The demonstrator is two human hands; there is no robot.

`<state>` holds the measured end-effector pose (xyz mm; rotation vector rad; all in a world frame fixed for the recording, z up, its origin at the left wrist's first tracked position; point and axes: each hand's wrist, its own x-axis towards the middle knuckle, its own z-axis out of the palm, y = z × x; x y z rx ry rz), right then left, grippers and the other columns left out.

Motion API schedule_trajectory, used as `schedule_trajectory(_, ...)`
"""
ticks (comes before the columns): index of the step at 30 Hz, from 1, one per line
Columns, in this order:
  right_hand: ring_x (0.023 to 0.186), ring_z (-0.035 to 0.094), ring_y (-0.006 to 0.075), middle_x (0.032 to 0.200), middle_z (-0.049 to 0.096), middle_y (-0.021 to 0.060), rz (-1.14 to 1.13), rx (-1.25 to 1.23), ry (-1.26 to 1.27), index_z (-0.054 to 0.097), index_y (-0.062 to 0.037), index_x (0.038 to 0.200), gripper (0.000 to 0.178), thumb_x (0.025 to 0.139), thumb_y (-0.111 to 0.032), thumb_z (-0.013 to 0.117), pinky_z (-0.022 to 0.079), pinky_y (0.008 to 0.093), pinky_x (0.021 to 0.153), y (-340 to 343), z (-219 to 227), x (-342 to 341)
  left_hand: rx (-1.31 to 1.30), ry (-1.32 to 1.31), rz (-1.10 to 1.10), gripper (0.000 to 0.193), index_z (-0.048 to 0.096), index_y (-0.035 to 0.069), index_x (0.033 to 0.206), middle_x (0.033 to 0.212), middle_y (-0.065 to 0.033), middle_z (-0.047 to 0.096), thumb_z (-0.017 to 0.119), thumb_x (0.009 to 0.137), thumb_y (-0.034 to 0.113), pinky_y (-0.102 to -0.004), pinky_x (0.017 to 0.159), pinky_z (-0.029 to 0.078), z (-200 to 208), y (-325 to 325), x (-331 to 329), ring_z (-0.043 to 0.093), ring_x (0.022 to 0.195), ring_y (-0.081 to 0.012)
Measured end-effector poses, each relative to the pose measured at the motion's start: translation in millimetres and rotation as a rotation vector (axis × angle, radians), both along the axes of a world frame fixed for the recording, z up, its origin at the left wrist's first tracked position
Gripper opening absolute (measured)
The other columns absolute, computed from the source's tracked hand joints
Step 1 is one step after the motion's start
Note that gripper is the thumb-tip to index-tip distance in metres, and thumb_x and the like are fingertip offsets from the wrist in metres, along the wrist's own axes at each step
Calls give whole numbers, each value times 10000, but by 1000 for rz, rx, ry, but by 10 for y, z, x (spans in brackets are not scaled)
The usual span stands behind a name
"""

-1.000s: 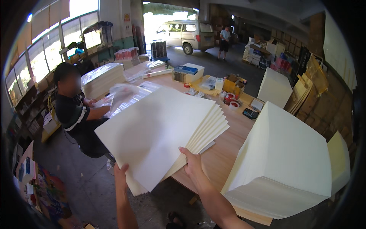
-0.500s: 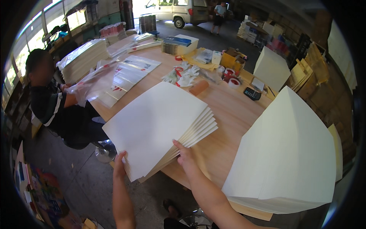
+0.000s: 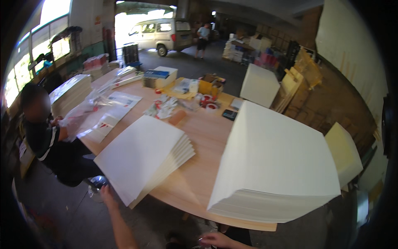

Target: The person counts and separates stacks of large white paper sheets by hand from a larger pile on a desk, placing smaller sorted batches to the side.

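Note:
Several large white sheets of stiff paper or card [image 3: 139,153] lie fanned out on the wooden table [image 3: 195,159], at its front left corner. Just off the near left corner of this fan is my left hand [image 3: 107,197], apart from the sheets, its fingers loosely stretched and holding nothing visible. Down at the lower edge of the picture, below the table's front edge, is my right hand [image 3: 217,239]. Something small and shiny shows at its fingertips, too blurred to name. A tall stack of white sheets [image 3: 282,153] stands on the table's right side.
At the left a seated person [image 3: 39,124] handles clear plastic film [image 3: 76,122]. Work gloves [image 3: 163,108], an orange-brown roll [image 3: 177,118], tape rolls [image 3: 211,106] and a calculator [image 3: 229,114] lie toward the back. Another white stack [image 3: 260,85] stands beyond.
Both my hands have let go of the fanned sheets, which now rest on the table. My right hand has dropped to the lower edge. The view has turned right and upward.

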<state>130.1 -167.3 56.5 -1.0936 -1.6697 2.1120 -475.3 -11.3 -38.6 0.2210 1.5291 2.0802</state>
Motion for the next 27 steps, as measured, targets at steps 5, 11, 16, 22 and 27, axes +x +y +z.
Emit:
schedule_trajectory(5, 776, 721, 162, 903, 767, 85, -948, 84, -636, 705, -6, 1178, 212, 1017, -140, 674, 590, 318, 690, -1374, 719, 2212, 153, 95, -46, 347, 608, 63, 1354, 1176, -60, 712, 612, 1055, 240, -316, 936, 526, 821, -790, 1328, 682, 1079, -167)
schedule_trajectory(11, 1005, 693, 159, 1093, 738, 50, -1881, 790, -60, 692, -54, 1220, 291, 1069, -300, 659, 547, 318, 845, -1007, 2191, 3457, 444, 193, -611, 507, 550, 48, 1466, 1456, -145, 618, 533, 1094, 392, -440, 1204, 363, 3019, -257, 3524, 542, 1412, -263)
schedule_trajectory(16, 1300, 599, 191, 1364, 672, 75, -1851, 953, 219, 648, -58, 1405, 426, 1087, -342, 627, 456, 382, 1108, -543, 2810, 3979, 539, 425, -774, 557, 530, -10, 1510, 1526, -159, 565, 415, 1136, 387, -406, 1236, 329, 3660, -39, 4841, 495, 1450, -295)
schedule_trajectory(22, 1326, 579, 211, 1437, 641, 114, -1630, 756, 360, 607, 22, 1452, 528, 1068, -340, 634, 415, 346, 1137, 143, 2773, 3805, 523, 512, -426, 497, 623, -89, 1382, 1343, -192, 669, 392, 1094, 243, -386, 1084, 480, 3763, 14, 5078, 634, 1219, -277)
schedule_trajectory(27, 1401, 531, 248, 1495, 601, 174, -1643, 764, 437, 550, 89, 1487, 559, 1084, -283, 442, 355, 359, 1196, 39, 2864, 3690, 353, 727, -259, 516, 661, -109, 1324, 1242, -213, 713, 371, 1071, 235, -387, 1010, 528, 3714, 72, 5229, 679, 1128, -312)
